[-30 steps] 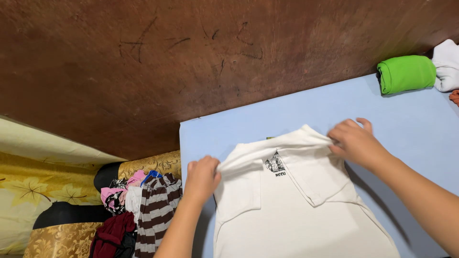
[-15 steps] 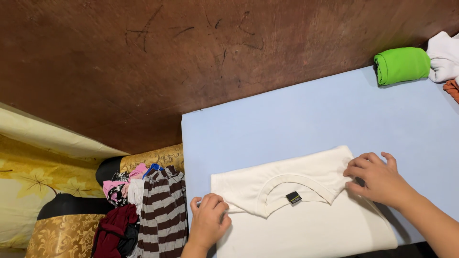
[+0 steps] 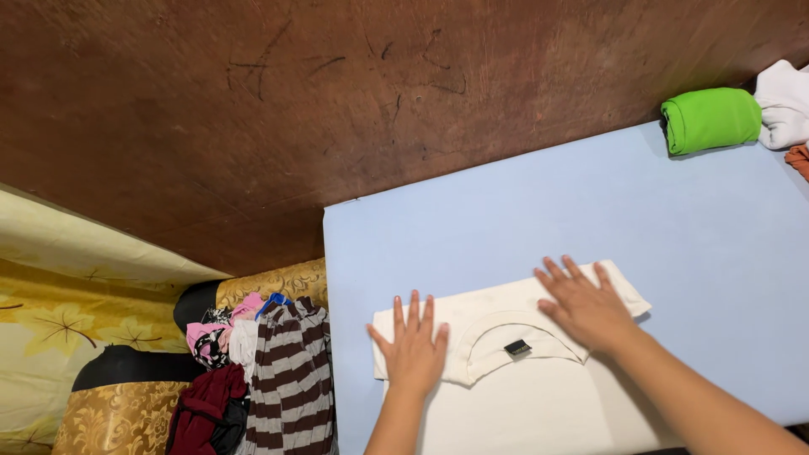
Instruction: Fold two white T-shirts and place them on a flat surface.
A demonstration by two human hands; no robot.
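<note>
A dark brown wooden wall (image 3: 253, 109) backs a pale blue counter (image 3: 522, 219), seen from the head camera looking down. On the near part of the counter lies a white shirt (image 3: 506, 396), back side up, its neckline and small black label (image 3: 517, 346) showing, the top edge folded flat across. The left hand (image 3: 413, 350) rests palm down on the shirt's left shoulder, fingers spread, its grip open and holding nothing. The right hand (image 3: 586, 307) presses flat on the right shoulder, its grip likewise open, fingers splayed toward the sleeve corner that pokes out to the right. At the counter's far right corner sit a rolled green garment (image 3: 712, 120), a white cloth (image 3: 784, 93) just beside it, and a scrap of orange at the picture's edge. Left of the counter, lower down, a heap of clothes (image 3: 253, 371) with a brown-and-white striped piece lies against a gold patterned cushion (image 3: 109, 417). The risk, as I judge it: the shirt sits close to the counter's left edge, so an uneven sweep of the palms could drag it askew, crease the fold, or slide it off toward the heap
</note>
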